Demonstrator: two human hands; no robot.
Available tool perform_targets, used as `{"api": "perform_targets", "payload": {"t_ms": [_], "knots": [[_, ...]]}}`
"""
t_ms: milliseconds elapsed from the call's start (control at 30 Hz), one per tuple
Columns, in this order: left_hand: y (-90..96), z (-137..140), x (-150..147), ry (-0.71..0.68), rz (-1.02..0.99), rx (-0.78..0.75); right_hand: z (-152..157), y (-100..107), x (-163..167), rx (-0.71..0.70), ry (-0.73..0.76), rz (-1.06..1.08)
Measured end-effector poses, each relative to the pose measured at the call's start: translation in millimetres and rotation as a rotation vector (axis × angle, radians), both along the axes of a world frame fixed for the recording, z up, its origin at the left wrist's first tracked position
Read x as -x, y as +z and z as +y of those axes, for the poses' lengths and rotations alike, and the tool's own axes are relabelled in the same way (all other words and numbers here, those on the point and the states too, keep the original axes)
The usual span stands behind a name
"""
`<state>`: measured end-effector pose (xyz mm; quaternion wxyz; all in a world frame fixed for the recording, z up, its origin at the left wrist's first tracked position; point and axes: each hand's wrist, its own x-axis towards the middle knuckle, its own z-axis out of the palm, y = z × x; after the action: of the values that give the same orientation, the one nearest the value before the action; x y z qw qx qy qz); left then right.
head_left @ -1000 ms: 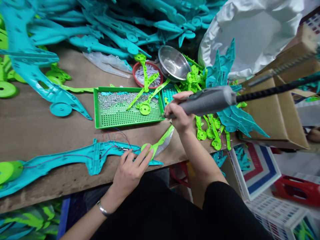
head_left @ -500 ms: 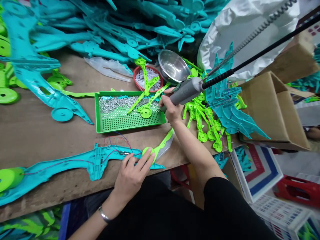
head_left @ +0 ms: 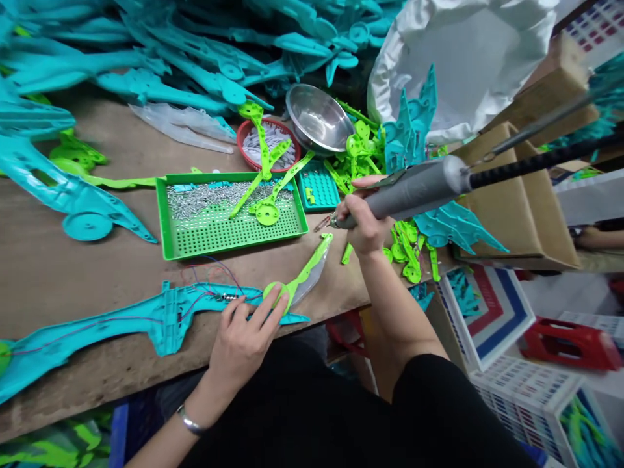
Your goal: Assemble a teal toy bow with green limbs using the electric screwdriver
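Note:
My left hand point(head_left: 248, 335) lies with stretched fingers on the round end of a lime-green plastic part point(head_left: 297, 283). That part sits over the tip of a long turquoise plastic shell half point(head_left: 107, 328), which has thin wires and a small metal component in it. A translucent blade piece point(head_left: 312, 279) shows along the green part. In my right hand point(head_left: 365, 221) is a grey electric screwdriver point(head_left: 414, 188), hung from a spring and a black cable. Its bit points down left, above the table and apart from the green part. Whether the bit carries a screw is too small to tell.
A green perforated tray point(head_left: 195, 250) of screws has lime-green parts across it. Behind are a red basket point(head_left: 242, 140) of pale pieces, a metal bowl point(head_left: 319, 120) and piled turquoise shells point(head_left: 185, 58). A cardboard box point(head_left: 517, 221) and a white sack point(head_left: 453, 71) stand right.
The screwdriver in my right hand has moved right, away from the screw tray, and a small turquoise tray now shows. My left hand stays on the green part. The view has shifted slightly right.

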<state>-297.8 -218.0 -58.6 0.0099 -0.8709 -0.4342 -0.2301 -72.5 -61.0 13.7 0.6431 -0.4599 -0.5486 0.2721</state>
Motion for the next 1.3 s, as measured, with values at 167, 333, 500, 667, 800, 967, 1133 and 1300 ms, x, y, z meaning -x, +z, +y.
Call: {"api": "perform_targets", "payload": {"t_ms": [167,333,500,667,800,967,1133,1300], "knots": [[3.3,1.6,-0.9,-0.007,-0.008,-0.010,-8.5,-15.1,-17.5,0.024,-0.059,0.078],[2.9,1.2,-1.3,-0.001,-0.002,-0.018,-8.9,-26.4,-21.2,0.027,-0.033,0.110],[1.9,0.8,-1.7,0.001,-0.005,-0.018,-9.2,-33.9,-25.8,0.107,0.025,0.077],[3.4,1.2,-1.3,-0.003,-0.002,-0.015,-3.7,-34.1,-29.7,0.195,0.200,0.022],[3.3,0.3,-1.2,0.001,0.004,-0.001,3.1,-24.5,-32.0,0.202,0.327,0.041],[3.9,-0.1,-2.8,-0.001,0.004,-0.025,-1.0,-8.8,-25.7,0.152,0.254,0.044],[3.0,3.8,-3.1,-0.064,0.006,-0.097,-13.8,2.6,-7.9,0.206,0.295,-0.012],[0.1,8.9,1.0,-0.138,-0.071,-0.126,-17.0,12.7,3.9,0.232,0.276,-0.029]]}}
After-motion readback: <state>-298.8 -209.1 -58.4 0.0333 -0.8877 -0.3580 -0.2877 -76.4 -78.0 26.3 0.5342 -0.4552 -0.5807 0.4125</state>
